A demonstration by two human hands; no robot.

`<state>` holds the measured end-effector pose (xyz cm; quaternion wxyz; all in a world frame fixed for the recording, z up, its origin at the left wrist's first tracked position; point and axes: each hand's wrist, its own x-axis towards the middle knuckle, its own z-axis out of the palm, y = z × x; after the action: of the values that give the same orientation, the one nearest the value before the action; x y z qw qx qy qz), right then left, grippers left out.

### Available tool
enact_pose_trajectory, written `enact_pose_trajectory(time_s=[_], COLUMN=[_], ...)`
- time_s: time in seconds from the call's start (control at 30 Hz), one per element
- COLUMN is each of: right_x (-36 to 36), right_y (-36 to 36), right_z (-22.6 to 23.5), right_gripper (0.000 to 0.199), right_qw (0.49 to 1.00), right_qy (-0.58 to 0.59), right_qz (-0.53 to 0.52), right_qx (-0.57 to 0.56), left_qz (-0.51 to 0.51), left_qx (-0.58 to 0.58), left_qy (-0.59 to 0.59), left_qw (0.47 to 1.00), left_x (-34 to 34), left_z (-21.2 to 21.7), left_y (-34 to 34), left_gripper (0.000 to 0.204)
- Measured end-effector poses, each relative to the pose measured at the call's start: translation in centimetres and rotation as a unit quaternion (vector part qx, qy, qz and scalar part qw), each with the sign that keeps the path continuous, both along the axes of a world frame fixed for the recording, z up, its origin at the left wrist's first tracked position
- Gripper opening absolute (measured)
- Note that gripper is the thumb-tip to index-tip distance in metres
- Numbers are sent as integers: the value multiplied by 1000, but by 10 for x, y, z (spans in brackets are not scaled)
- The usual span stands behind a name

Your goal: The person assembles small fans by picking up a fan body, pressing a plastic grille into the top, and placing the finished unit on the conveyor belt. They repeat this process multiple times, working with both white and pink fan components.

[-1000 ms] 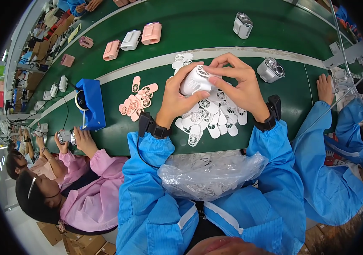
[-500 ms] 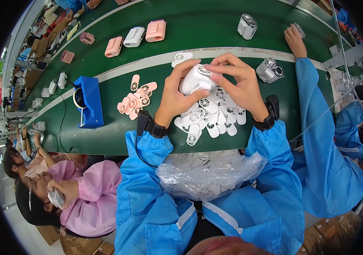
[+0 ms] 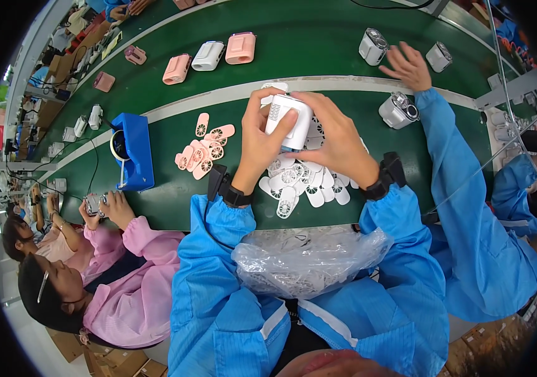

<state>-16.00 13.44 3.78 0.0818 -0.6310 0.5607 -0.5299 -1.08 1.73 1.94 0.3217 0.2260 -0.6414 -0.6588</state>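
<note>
My left hand (image 3: 257,135) is curling around one white, box-shaped plastic housing (image 3: 303,119), its thumb pressing on the broad face near the small slots. My right hand (image 3: 339,135) is gripping the same housing from the other side, fingers at the upper edge and thumb near the lower one. Together they are keeping it above a heap of white, rounded plastic plates with spoked grilles (image 3: 314,193).

Half a second ago the spoked round end was showing to me; now the slotted face is pointing up. I am judging that the handling of that end is pausing or finished, but I cannot tell which.

On the green worktop (image 3: 171,141), about ten pink plates of the same shape (image 3: 202,168) are lying at left; the white ones are overlapping too much for counting. One blue plastic holder (image 3: 143,154) is standing further left, and one clear plastic bag (image 3: 309,270) is resting on my lap.

At right, three white devices with clear tops (image 3: 395,113) are standing, one more than a second ago. Beside the two farther ones, a co-worker's hand (image 3: 412,68) is spreading its fingers, holding nothing. Beyond the pale strip (image 3: 190,108), four pink housings (image 3: 241,48) and one white housing (image 3: 208,56) are lying toward the left.
</note>
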Motion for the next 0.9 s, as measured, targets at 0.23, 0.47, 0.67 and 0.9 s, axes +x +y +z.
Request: enact_pose_trajectory(time_s=[0.23, 0.47, 0.67, 0.9], right_x=[15, 20, 22, 22], right_y=[1, -2, -3, -2], right_z=[-6, -7, -5, -3], right_gripper=[90, 87, 87, 85], right_qw=[1000, 1000, 1000, 997], right_qy=[12, 1, -22, 34], right_qz=[-21, -4, -12, -67], right_qx=[-8, -1, 6, 5], left_qz=[75, 90, 133, 167], left_qx=[-102, -128, -148, -164], left_qy=[242, 239, 223, 156], left_qw=[962, 958, 954, 960], left_x=[-1, -1, 1, -2], left_z=[-14, -9, -13, -9], left_y=[-2, 1, -8, -9], left_gripper=[43, 42, 39, 32])
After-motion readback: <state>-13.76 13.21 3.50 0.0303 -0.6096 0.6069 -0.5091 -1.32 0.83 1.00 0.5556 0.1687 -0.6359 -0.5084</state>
